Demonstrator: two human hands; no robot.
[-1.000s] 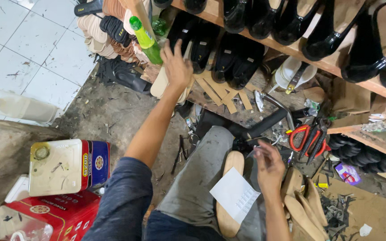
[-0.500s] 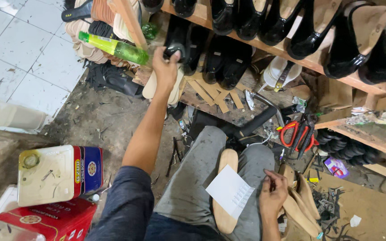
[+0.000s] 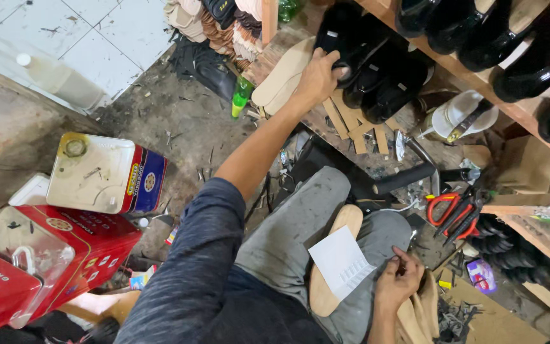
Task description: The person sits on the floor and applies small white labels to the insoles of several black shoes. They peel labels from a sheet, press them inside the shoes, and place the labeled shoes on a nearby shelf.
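Black shoes (image 3: 377, 76) and stacked insoles (image 3: 284, 76) crowd the shelf opening.

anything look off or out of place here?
A green bottle lies tipped on the dirty floor by the stacked soles. Scraps and debris litter the ground. A white paper sits loose on the insole across the lap. The left hand grips a black shoe.

A cramped shoemaker's workshop. Rows of glossy black shoes (image 3: 479, 38) fill a wooden shelf (image 3: 510, 95), tan insoles (image 3: 281, 76) and stacked soles (image 3: 224, 25) lean below, red-handled scissors (image 3: 450, 213) lie among scraps, and adhesive tins (image 3: 106, 173) stand on the dirty, littered floor (image 3: 179, 121).
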